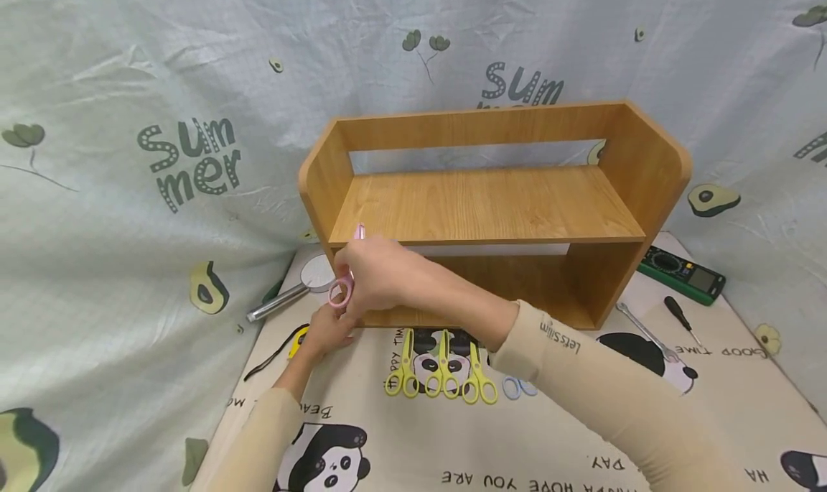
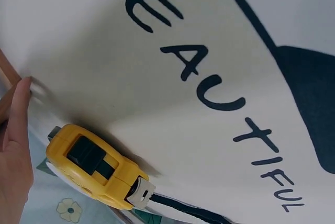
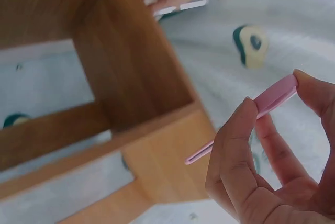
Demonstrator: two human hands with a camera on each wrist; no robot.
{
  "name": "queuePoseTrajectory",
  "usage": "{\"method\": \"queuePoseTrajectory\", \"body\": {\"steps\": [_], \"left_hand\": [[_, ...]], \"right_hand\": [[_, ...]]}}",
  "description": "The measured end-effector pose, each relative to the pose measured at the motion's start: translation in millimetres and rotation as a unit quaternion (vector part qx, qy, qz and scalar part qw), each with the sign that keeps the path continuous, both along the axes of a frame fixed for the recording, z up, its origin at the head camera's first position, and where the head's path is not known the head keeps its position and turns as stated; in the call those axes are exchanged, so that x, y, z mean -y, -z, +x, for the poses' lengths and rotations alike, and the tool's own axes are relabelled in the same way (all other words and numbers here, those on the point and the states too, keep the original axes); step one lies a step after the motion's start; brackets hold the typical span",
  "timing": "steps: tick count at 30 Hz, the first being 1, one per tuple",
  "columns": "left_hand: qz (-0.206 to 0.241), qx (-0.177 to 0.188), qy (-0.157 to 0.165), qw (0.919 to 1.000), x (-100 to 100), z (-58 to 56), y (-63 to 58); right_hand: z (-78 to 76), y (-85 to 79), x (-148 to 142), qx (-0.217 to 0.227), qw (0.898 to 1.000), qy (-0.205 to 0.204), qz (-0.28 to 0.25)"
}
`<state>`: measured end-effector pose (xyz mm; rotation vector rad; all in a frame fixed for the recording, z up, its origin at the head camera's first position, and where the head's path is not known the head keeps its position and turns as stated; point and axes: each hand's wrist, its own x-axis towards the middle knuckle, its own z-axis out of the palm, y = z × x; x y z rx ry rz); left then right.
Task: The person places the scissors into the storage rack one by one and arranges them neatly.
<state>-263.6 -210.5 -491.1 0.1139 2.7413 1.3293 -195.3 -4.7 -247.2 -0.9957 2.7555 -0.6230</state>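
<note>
While right hand (image 1: 381, 273) pinched pink loop-handled scissors (image 3: 275, 96), left hand (image 1: 329, 330) touched wood-grain two-tier shelf (image 1: 491, 205), finger curl unclear.

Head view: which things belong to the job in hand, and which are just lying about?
Likely part of the job:
pink scissors, held in the right hand
wooden shelf, beside that hand
three yellow scissors, in a row
blue scissors, partly hidden

Seemingly just lying about:
magnifying glass
tape measure
wrench
screwdriver
multimeter

Head: forward, down; left wrist: close over tape measure (image 2: 97, 165); right wrist: near shelf (image 3: 137, 67) (shared with head)
</note>
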Motion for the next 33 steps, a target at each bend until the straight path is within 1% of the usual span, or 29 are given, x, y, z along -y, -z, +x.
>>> {"method": "queuePoseTrajectory", "body": {"steps": [2, 3, 7, 10, 13, 16, 20, 23, 26, 29, 33], "left_hand": [[0.006, 0.018, -0.004, 0.9998, -1.2, -3.4, 0.8], [0.008, 0.022, -0.003, 0.9997, -1.7, -5.0, 1.2], [0.010, 0.006, -0.001, 0.9999, -5.0, -8.1, 3.9], [0.016, -0.006, -0.002, 0.9999, -5.9, -8.8, 3.6], [0.014, -0.001, -0.005, 0.9999, -5.6, -8.0, 3.2], [0.007, -0.004, -0.006, 0.9999, -5.2, -5.9, 4.7], [0.004, -0.024, -0.015, 0.9996, -7.2, -3.6, 9.2], [-0.001, -0.028, -0.022, 0.9994, -9.9, -1.3, 11.3], [-0.003, -0.026, -0.025, 0.9993, -11.4, 1.3, 10.5], [-0.002, -0.029, -0.024, 0.9993, -11.8, 3.0, 7.3], [-0.006, -0.033, -0.021, 0.9992, -10.0, 2.7, 3.7]], "right_hand": [[-9.6, -10.2, -0.5, -0.006, 1.000, 0.009, 0.003], [-14.4, -14.6, -1.0, -0.008, 1.000, 0.016, 0.004], [-33.7, -25.9, -3.4, -0.016, 0.999, 0.040, 0.018], [-48.3, -31.0, -2.8, -0.021, 0.998, 0.054, 0.037], [-63.1, -32.8, 0.5, -0.028, 0.996, 0.062, 0.063], [-76.6, -33.5, 8.6, -0.017, 0.994, 0.071, 0.085], [-87.9, -36.1, 20.2, 0.021, 0.992, 0.081, 0.096], [-94.0, -37.6, 25.6, 0.048, 0.990, 0.086, 0.103], [-101.4, -37.6, 29.0, 0.059, 0.986, 0.091, 0.124], [-109.1, -36.3, 30.8, 0.062, 0.983, 0.101, 0.142], [-117.5, -35.4, 33.4, 0.068, 0.981, 0.119, 0.137]]}}
